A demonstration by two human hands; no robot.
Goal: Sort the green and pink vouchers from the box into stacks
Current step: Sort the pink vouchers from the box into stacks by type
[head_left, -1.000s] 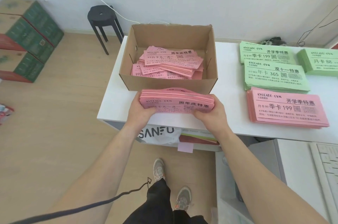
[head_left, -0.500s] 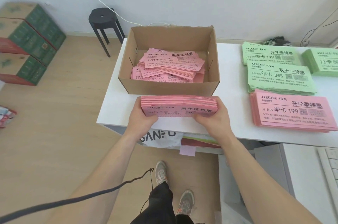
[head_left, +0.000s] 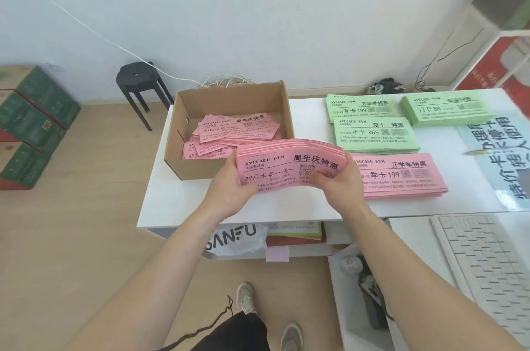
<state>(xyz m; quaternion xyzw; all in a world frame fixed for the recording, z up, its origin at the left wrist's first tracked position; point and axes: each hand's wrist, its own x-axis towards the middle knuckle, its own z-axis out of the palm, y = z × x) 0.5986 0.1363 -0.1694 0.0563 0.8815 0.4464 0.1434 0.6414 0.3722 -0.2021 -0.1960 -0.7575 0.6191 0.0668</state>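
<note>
I hold a thick bundle of pink vouchers (head_left: pixel 289 167) by its two short ends. My left hand (head_left: pixel 229 190) grips the left end and my right hand (head_left: pixel 341 181) grips the right end, each with the thumb on the printed face and the fingers curled underneath. The bundle bows upward in the middle and is lifted off the table (head_left: pixel 177 201). It hangs just in front of the box (head_left: pixel 195 170), and its right end reaches the left end of the pink stack (head_left: pixel 401 175).

A good part of the sorting looks done. Three green stacks (head_left: pixel 375 135) lie squared up on the far right part of the table, and the pink stack sits just in front of them. I see no green in the box, only loose pink vouchers (head_left: pixel 238 129) lying crooked on its floor. I cannot tell whether anything is buried under them.

The heading on my bundle differs from the one on the pink stack, so I judge it needs its own place, probably on the bare table in front of the box. After that, the loose pink vouchers have to come out, be squared up and join this bundle, since their headings look the same as far as I can read them. I judge the task well past halfway, with pink the only colour left to finish.
</note>
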